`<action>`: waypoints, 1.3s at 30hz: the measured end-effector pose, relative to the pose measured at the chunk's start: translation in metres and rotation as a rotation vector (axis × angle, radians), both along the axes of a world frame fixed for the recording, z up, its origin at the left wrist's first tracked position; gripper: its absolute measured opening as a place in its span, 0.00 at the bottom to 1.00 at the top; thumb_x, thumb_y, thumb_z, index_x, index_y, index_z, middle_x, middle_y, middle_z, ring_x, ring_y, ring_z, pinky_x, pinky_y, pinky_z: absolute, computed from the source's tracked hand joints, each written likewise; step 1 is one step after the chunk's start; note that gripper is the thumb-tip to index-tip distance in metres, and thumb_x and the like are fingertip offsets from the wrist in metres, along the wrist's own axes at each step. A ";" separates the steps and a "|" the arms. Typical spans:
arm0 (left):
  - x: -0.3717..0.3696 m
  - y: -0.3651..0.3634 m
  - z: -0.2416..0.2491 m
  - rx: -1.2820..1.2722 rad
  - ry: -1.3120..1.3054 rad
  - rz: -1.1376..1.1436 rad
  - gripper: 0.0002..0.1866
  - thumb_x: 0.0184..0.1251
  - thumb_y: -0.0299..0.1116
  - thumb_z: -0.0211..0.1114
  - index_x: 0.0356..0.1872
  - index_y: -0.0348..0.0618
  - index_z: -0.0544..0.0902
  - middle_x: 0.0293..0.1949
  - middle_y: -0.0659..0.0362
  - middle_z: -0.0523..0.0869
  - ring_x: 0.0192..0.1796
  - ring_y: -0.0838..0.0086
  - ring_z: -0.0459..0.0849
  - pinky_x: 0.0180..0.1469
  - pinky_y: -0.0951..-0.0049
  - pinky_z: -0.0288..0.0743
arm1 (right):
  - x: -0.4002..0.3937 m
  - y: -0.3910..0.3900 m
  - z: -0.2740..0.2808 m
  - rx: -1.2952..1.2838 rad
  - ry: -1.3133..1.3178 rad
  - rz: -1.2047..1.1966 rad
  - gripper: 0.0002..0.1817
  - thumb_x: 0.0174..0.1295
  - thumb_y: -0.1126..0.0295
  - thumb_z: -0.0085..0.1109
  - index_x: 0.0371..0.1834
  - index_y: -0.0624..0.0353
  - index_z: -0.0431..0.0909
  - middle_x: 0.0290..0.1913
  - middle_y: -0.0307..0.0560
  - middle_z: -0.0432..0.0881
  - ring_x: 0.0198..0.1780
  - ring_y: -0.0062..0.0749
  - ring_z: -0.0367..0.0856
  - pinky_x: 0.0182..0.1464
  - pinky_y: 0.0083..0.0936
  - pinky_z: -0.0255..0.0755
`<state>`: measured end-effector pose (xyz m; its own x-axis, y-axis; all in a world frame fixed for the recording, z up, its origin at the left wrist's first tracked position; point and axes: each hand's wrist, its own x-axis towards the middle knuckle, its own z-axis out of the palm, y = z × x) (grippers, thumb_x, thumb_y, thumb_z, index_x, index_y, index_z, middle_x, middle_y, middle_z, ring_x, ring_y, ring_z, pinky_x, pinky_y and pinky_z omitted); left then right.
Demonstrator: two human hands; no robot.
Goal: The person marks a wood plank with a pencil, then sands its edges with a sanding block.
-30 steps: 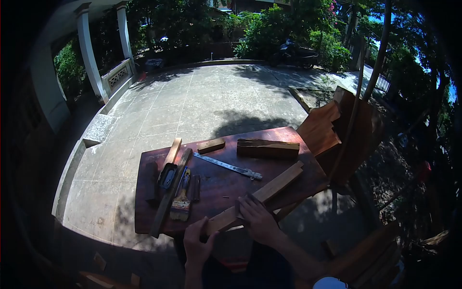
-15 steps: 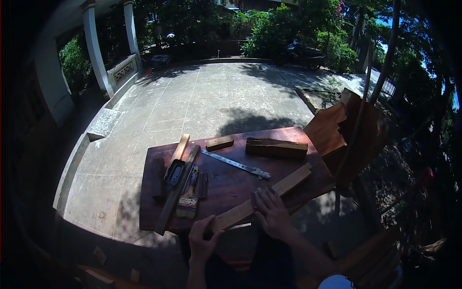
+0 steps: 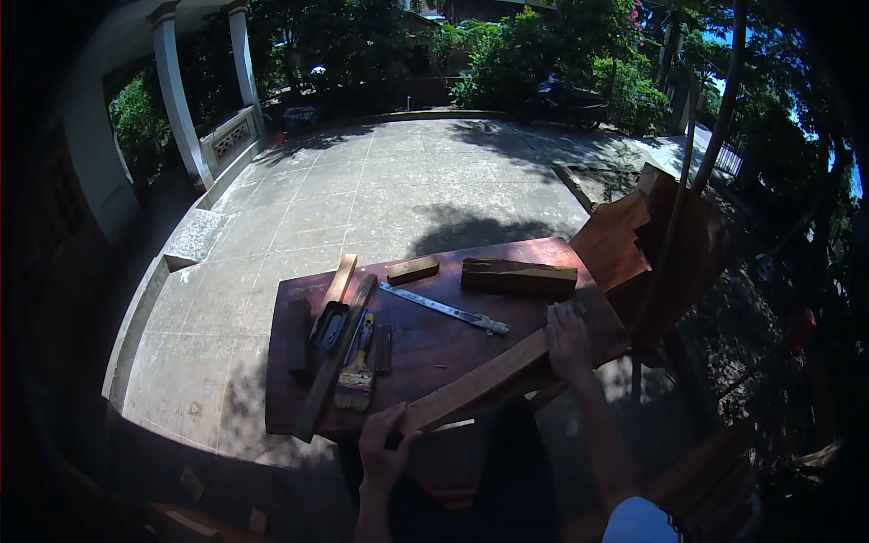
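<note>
My left hand (image 3: 385, 443) grips near end of wooden strip (image 3: 475, 382), fingers closed round it. Right hand (image 3: 568, 344) lies over far end; grip width unclear to me. Strip slants along near edge of bench (image 3: 421, 339).

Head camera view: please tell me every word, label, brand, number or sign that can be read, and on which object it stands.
No text can be read here.
Paintbrush: coloured marks, too blurred to read.
Flat metal strip: any markings are too small to read.
Wooden bar: no lettering can be made out.
</note>
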<state>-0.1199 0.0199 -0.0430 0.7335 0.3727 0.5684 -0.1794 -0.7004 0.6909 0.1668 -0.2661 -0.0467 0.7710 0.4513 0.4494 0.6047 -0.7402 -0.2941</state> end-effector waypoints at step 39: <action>0.003 -0.012 -0.007 0.005 -0.052 0.007 0.26 0.59 0.27 0.84 0.60 0.40 0.88 0.60 0.49 0.92 0.64 0.51 0.90 0.77 0.48 0.79 | -0.040 0.017 0.007 0.175 -0.004 0.118 0.23 0.86 0.65 0.46 0.72 0.68 0.81 0.73 0.65 0.82 0.79 0.61 0.75 0.83 0.50 0.65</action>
